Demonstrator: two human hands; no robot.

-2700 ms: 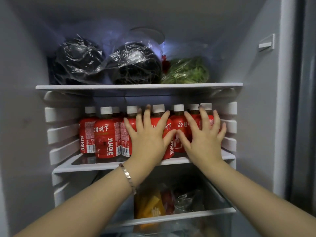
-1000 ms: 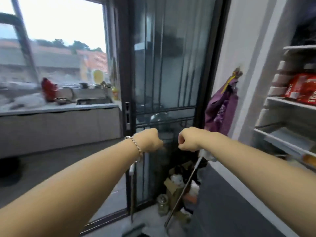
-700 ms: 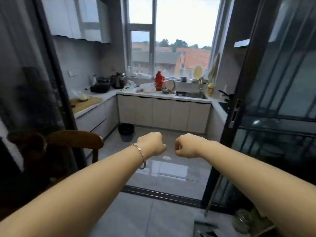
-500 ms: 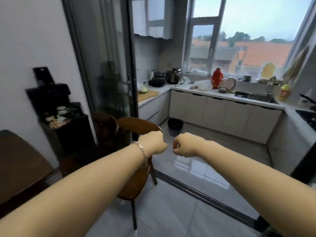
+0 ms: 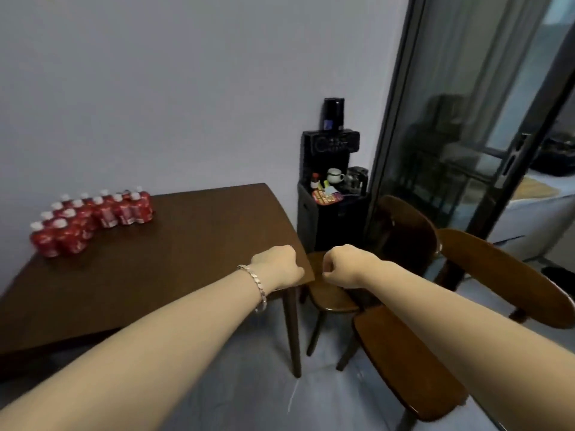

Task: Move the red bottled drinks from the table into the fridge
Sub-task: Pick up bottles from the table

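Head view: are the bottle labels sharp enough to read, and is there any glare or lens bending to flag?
Head view: dim, flat light; the red bottles on the table are soft, labels unreadable. Same head view: the glass door carries murky reflections, no harsh glare; wide-angle bending tilts its frame toward the right edge.

Red bottles (image 5: 93, 217) with white caps; dark brown counter (image 5: 174, 250); brown chairs (image 5: 404, 353); silver bracelet (image 5: 255, 286); black cabinet (image 5: 329, 213).

Room is looking dim; daylight is coming in at 3 o'clock past the glass door (image 5: 451, 150), which is showing murky reflections. Red bottles (image 5: 121, 214) at 9 o'clock are blurring; edges are bending.
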